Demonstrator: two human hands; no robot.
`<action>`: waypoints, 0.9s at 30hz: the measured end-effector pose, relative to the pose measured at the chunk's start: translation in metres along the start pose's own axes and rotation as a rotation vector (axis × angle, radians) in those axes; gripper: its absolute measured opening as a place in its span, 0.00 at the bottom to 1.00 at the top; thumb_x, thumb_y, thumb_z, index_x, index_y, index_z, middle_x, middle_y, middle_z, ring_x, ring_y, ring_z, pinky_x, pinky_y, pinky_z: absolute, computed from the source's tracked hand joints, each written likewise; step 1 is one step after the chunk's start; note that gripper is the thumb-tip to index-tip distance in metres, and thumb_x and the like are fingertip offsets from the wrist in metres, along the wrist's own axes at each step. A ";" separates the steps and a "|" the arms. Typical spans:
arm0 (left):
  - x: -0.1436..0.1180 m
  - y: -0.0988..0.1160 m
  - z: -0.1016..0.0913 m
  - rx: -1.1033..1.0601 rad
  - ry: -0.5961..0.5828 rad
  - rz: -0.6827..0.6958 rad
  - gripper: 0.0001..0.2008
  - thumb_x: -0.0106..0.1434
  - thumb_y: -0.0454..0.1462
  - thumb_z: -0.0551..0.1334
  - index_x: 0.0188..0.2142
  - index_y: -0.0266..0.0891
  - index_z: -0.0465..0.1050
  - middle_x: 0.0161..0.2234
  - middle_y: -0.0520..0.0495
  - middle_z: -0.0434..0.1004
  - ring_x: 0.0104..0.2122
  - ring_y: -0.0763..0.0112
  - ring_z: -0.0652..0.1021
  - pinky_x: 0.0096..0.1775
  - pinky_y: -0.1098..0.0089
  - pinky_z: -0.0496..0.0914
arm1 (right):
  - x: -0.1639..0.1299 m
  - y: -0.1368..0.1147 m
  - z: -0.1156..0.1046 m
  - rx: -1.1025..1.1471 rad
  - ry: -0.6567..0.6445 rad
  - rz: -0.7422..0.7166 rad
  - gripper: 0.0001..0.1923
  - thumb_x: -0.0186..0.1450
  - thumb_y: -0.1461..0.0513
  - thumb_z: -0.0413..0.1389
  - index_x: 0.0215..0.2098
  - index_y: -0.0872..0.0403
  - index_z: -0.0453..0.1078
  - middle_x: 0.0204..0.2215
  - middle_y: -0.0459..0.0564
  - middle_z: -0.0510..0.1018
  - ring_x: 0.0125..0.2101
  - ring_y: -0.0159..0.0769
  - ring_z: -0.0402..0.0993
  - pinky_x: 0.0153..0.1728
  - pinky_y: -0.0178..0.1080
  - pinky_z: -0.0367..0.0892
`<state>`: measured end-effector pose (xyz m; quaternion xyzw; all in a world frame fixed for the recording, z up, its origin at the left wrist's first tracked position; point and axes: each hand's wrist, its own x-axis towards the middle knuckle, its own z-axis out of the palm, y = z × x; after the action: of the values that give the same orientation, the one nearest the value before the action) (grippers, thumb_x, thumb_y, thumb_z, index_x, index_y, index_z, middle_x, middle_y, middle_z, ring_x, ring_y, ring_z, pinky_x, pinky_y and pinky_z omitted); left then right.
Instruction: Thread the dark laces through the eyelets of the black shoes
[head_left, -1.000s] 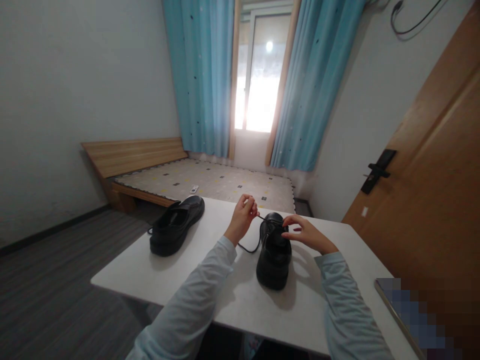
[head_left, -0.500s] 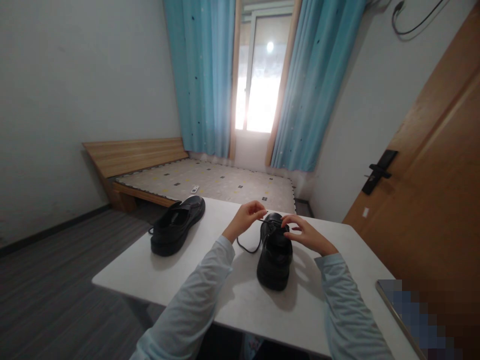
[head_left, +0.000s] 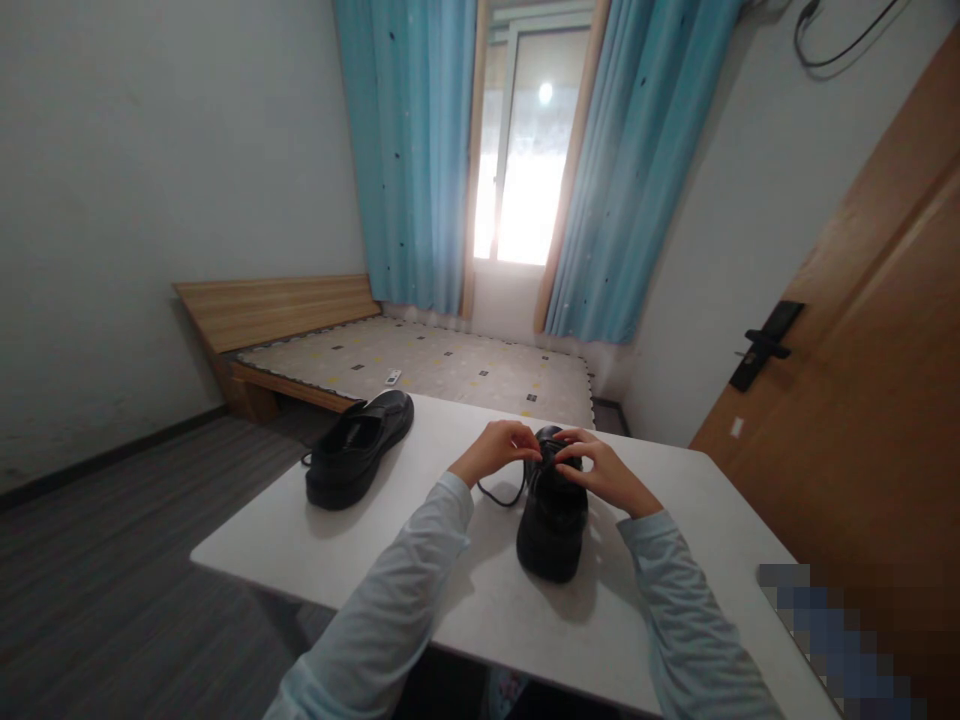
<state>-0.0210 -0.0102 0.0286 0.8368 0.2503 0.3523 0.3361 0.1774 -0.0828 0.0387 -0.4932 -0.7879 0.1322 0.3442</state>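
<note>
You had both hands at the near shoe (head_left: pixel 553 520), which stood on the white table (head_left: pixel 450 600) straight in front of you, heel toward you and toe pointing at the window (head_left: pixel 525 150). Your left hand (head_left: pixel 495 450) came in from the left side of the shoe's lacing, fingers curled together and pinched on the black lace (head_left: pixel 501 497) — the slack of it looped down onto the table just left of the shoe. Your right hand (head_left: pixel 596 467) lay over the top of the shoe from the right, fingers bent down onto the lacing; they were closed in tight, touching the shoe, but whether they had a lace end between them could not be told from this angle. The two hands' fingertips nearly met above the tongue.

The other shoe (head_left: pixel 358 450) lay well apart to the left, near the far left edge of the table, toe pointing away toward the bed (head_left: pixel 420 365), with a bit of lace hanging off its near end. Behind the table were the low wooden bed with its patterned mat, the blue curtains (head_left: pixel 420 150) on either side of the bright window, and a wooden door (head_left: pixel 862 380) on the right with a dark handle (head_left: pixel 765 345).
</note>
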 end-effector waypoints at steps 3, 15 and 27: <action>0.000 -0.003 0.001 0.025 0.003 0.020 0.07 0.50 0.40 0.67 0.26 0.37 0.76 0.24 0.50 0.74 0.25 0.75 0.72 0.30 0.75 0.66 | 0.002 0.001 0.003 -0.016 0.013 -0.015 0.05 0.54 0.62 0.59 0.29 0.51 0.77 0.43 0.53 0.73 0.44 0.44 0.69 0.49 0.47 0.62; 0.000 -0.001 0.008 -0.014 0.056 -0.002 0.09 0.48 0.38 0.69 0.30 0.38 0.77 0.23 0.52 0.76 0.26 0.74 0.75 0.32 0.74 0.66 | 0.004 0.002 0.011 -0.051 0.043 -0.016 0.05 0.55 0.62 0.59 0.29 0.51 0.77 0.44 0.53 0.73 0.46 0.44 0.68 0.49 0.48 0.61; 0.001 0.003 0.007 -0.020 0.117 0.005 0.08 0.54 0.40 0.64 0.31 0.38 0.76 0.28 0.50 0.79 0.29 0.73 0.77 0.33 0.75 0.68 | 0.003 -0.003 0.011 -0.058 0.075 0.006 0.03 0.54 0.65 0.58 0.25 0.53 0.74 0.44 0.53 0.73 0.47 0.44 0.67 0.50 0.47 0.59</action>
<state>-0.0146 -0.0142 0.0278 0.8119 0.2640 0.4039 0.3286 0.1670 -0.0800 0.0332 -0.5099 -0.7765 0.0916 0.3586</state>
